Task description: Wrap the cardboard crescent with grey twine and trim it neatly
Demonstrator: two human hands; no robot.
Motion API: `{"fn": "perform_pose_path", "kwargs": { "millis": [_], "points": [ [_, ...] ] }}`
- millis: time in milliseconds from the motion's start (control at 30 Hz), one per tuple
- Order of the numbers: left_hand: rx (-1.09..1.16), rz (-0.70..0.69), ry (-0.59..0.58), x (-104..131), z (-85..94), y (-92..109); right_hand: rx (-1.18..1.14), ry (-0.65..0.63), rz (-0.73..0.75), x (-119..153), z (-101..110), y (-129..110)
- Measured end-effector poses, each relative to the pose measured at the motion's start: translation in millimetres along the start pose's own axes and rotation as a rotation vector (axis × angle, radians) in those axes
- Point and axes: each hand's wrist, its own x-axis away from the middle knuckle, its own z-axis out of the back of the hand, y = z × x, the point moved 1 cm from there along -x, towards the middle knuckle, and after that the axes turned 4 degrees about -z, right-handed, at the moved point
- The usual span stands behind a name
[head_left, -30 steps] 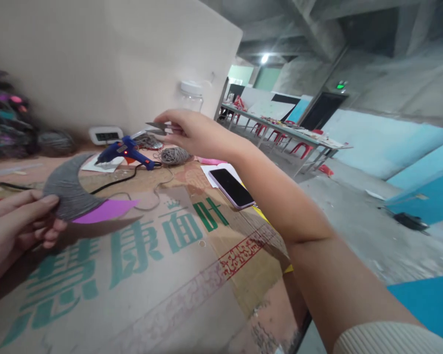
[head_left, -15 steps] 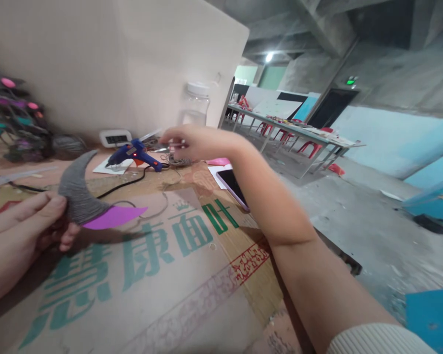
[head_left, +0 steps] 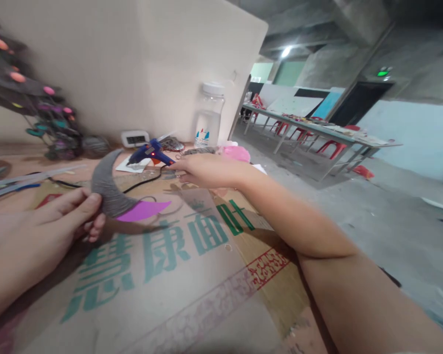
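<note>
My left hand (head_left: 72, 214) pinches a crescent (head_left: 109, 189) wound with grey yarn, keeping it upright over the cardboard. Purple paper (head_left: 143, 211) shows bare at the crescent's lower tip, and a loose strand of yarn trails near it. My right hand (head_left: 203, 169) reaches across to the handle end of a blue hot glue gun (head_left: 153, 151) with a lit red light. Its fingertips are at the handle and look apart; whether they touch it is hard to tell. The gun rests by a white paper (head_left: 133, 166), its black cord (head_left: 142, 181) running left.
Printed cardboard (head_left: 206, 275) covers the table. Behind stand a clear bottle (head_left: 208, 118), a small digital clock (head_left: 135, 138), a grey yarn ball (head_left: 96, 144) and a dark decoration with coloured beads (head_left: 61, 123). Scissors-like blades (head_left: 18, 184) lie left; something pink (head_left: 236, 153) lies right.
My right hand has come down from the tangle of yarn near the bottle to the glue gun's handle. The view has turned slightly left. My left hand still holds the crescent.
</note>
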Motion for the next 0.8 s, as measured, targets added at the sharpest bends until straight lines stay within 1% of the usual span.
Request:
{"fn": "perform_pose_path", "kwargs": {
  "millis": [33, 67, 133, 233, 300, 367, 433, 500, 533, 567, 667, 800],
  "points": [
    [0.045, 0.025, -0.036, 2, -1.7, 5, -0.057, 0.020, 0.022, -4, -8, -2],
    [0.043, 0.021, -0.059, 4, -2.9, 8, -0.124, 0.032, 0.034, -8, -16, -4],
    [0.022, -0.007, -0.055, 5, -3.6, 12, -0.180, 0.083, 0.046, -15, -30, -9],
    [0.106, -0.045, -0.092, 5, -3.9, 10, -0.305, 0.159, -0.003, -23, -43, -16],
    [0.142, -0.052, -0.109, 4, -4.4, 9, -0.366, 0.170, -0.021, -27, -44, -15],
    [0.174, -0.051, -0.115, 4, -5.1, 9, -0.383, 0.199, -0.034, -29, -42, -8],
    [0.182, -0.024, -0.124, 5, -5.9, 10, -0.380, 0.261, -0.104, -30, -40, 4],
    [0.200, -0.041, -0.137, 5, -6.2, 12, -0.357, 0.332, -0.195, -32, -41, 18],
    [0.180, -0.045, -0.129, 5, -6.1, 13, -0.352, 0.345, -0.236, -32, -44, 25],
    [0.134, -0.050, -0.108, 5, -5.8, 13, -0.343, 0.349, -0.265, -33, -46, 31],
    [0.087, -0.073, -0.112, 4, -5.4, 12, -0.314, 0.341, -0.313, -33, -53, 42],
    [0.157, -0.059, -0.124, 2, -6.0, 8, -0.322, 0.325, -0.304, -36, -53, 40]
  ]
}}
